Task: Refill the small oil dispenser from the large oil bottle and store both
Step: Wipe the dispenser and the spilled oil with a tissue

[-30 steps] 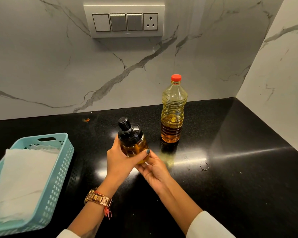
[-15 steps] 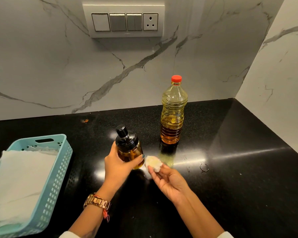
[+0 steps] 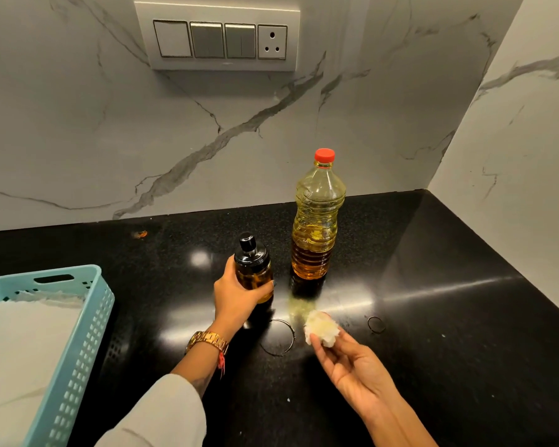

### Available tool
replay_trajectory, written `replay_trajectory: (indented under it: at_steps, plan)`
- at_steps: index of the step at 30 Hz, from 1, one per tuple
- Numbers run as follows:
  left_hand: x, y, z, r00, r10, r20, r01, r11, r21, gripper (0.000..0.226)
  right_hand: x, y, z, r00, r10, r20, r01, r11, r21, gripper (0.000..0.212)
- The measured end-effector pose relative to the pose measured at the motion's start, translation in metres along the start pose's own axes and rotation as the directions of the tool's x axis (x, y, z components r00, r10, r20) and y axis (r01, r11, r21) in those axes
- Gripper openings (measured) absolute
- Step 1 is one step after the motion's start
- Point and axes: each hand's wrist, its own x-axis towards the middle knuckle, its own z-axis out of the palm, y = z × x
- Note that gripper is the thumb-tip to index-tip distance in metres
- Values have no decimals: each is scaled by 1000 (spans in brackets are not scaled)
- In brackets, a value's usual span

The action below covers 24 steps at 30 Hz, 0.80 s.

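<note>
The small oil dispenser (image 3: 253, 267), dark glass with a black cap and amber oil inside, stands upright on the black counter (image 3: 433, 285). My left hand (image 3: 236, 295) is wrapped around its body. Just to its right stands the large oil bottle (image 3: 315, 221), clear plastic with a red cap on, partly full of yellow oil. My right hand (image 3: 352, 359) is held above the counter nearer to me, pinching a crumpled oily tissue wad (image 3: 321, 329) at its fingertips.
A pale blue basket (image 3: 78, 333) holding white paper towels sits at the left. A wet oil ring (image 3: 279, 337) and a smaller ring (image 3: 375, 324) mark the counter. Marble walls close off the back and right; a switch panel (image 3: 220, 40) is above.
My left hand has carried the dispenser away from me and set it beside the large bottle. My right hand came off the dispenser's base and pulled back right with the tissue wad.
</note>
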Motion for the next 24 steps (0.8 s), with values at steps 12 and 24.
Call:
replay_trajectory:
  at_steps: [12, 24]
  plan:
    - [22, -9, 20, 1000, 22, 4, -22, 998, 62, 66, -8, -11, -7, 994, -100, -49, 96, 993, -67, 95]
    - [-42, 13, 2, 998, -44, -51, 42, 999, -33, 73, -8, 10, 10, 951, -304, -51, 235, 823, -517, 14]
